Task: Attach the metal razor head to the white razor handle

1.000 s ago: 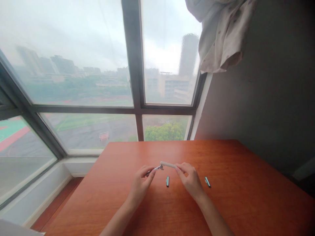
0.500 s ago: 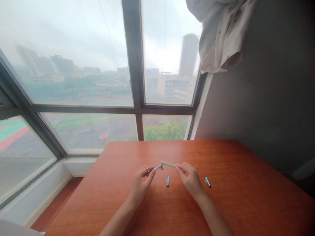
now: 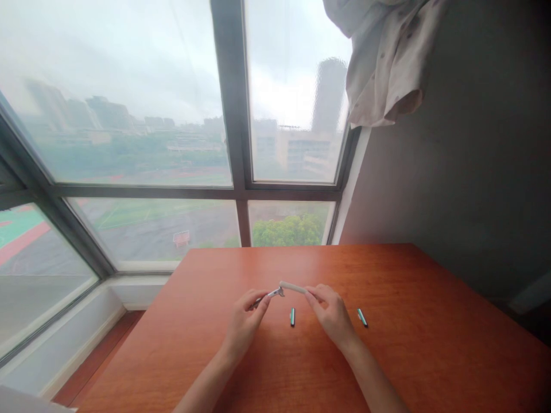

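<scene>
My left hand (image 3: 246, 321) is closed around a razor handle (image 3: 272, 293), silver at its tip and dark further back, with no blade cartridge on its head. Between the thumb and fingers of my right hand (image 3: 330, 315) is a slim pale stick (image 3: 293, 287). The stick's far end meets or hovers just over the razor handle's head; I cannot tell whether they touch. Below that, a green and black razor cartridge (image 3: 293, 317) lies on the table. A second similar cartridge (image 3: 362, 318) rests to the right of my right hand.
The reddish-brown wooden table (image 3: 206, 367) reaches to large windows with a grey frame (image 3: 243, 195). A light garment (image 3: 387, 74) hangs at the upper right, before a dark wall (image 3: 473, 172). Something white (image 3: 30, 401) shows at the lower left corner.
Both hands hold the same things in nearly the same pose. The whole view has shifted very slightly.
</scene>
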### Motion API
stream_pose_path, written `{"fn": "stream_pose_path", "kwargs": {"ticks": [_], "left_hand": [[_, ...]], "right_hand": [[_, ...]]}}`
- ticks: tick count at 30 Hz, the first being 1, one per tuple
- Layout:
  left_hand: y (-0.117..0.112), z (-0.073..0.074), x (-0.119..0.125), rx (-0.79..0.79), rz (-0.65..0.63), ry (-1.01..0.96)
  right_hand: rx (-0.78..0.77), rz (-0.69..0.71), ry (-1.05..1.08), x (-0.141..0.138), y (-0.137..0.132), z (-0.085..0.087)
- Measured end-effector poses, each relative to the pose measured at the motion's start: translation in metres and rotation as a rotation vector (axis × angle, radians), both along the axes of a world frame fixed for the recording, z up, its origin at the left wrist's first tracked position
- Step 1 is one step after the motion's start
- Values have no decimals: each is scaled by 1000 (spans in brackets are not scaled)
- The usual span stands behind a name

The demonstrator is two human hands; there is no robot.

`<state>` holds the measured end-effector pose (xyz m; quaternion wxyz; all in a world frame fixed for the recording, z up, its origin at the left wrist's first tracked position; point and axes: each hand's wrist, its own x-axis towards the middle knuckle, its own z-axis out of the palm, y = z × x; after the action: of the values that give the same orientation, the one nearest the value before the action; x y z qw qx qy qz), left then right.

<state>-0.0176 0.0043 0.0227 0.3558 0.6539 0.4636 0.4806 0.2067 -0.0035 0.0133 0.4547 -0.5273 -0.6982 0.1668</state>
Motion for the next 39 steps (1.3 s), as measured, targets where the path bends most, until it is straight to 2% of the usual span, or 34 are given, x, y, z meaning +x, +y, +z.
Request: {"fn": "stream_pose_path", "kwargs": {"ticks": [8, 14, 20, 26, 33, 39], "left_hand": [[0, 2, 1, -132, 1, -146], [3, -9, 3, -334, -91, -375], [4, -15, 4, -393, -117, -479], [4, -13, 6, -452, -105, -551], [-1, -2, 10, -527, -146, -647], [-2, 0, 11, -515, -164, -648]], "right_hand": [[-31, 37, 131, -2, -1, 2], [-70, 125, 212, -7, -3, 2], [-65, 113, 255, -5, -3, 3], [-63, 197, 248, -9, -6, 6], [-61, 186, 260, -9, -5, 3], [-56, 181, 283, -7, -4, 3]]}}
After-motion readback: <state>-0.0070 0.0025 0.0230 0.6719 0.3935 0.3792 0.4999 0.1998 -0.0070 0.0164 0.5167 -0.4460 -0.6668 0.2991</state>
